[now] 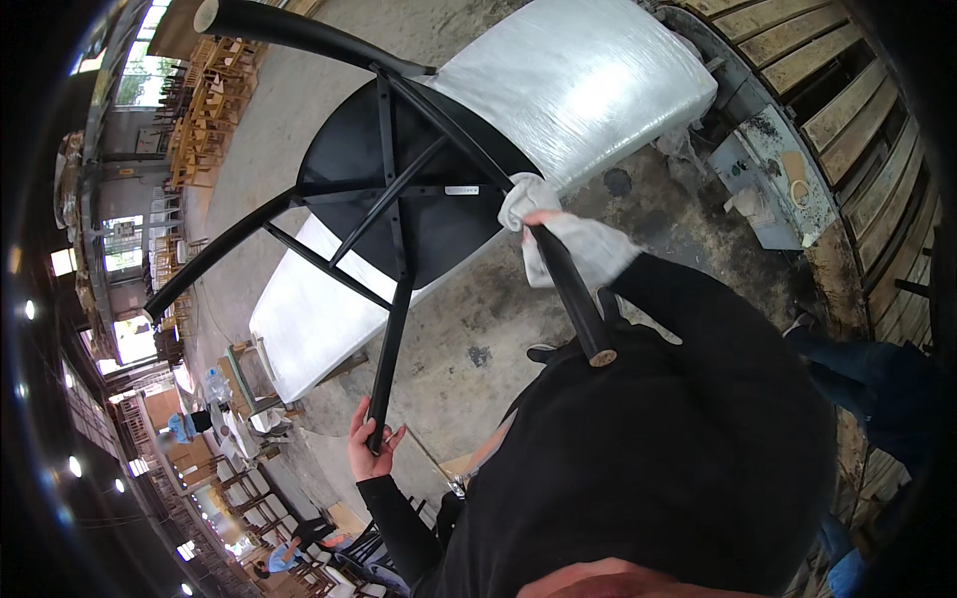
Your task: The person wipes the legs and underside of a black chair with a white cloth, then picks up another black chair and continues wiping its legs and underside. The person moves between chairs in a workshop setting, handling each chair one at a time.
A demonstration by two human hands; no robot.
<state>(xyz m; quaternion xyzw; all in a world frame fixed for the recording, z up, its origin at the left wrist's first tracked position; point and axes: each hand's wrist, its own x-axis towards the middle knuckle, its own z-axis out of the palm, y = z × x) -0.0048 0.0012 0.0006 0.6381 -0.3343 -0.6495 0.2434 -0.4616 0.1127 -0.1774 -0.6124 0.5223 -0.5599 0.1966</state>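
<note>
- Hands first: left hand (371,450) closed round the tip of one black chair leg (391,344), fingers wrapped, thumb up along it.
- Right hand (546,227) mostly hidden under a white cloth (578,244), pressed onto another leg (568,289) near the seat; fingers seem curled w/ the cloth round the wood, but how tight, can't tell.
- Black chair (399,189) is upside down, tipped toward the person, seat underside facing the camera, legs and crossbars splayed out; pale cut end of the right-side leg points at the person's chest.
- Seat rests against pale cushions wrapped in clear film (588,80), second wrapped piece (309,319) below it, on a rough concrete floor (478,339).
- Further out: stacks of bare wooden chairs (204,95) upper left, slatted timber (797,50) upper right, a metal box (773,184) w/ bits on top.
- Another person's legs in blue (857,369) just to the right; more people far off, lower left.
- Risks, as I read it: chair hangs on two grips only. If the left one slips off that leg tip, frame could swing or drop.
- Cloth between palm and wood looks slidey, so the right grip may skid down the leg.
- Long back legs sweep wide; a turn could catch the person standing at right, or drag and tear the film.
</note>
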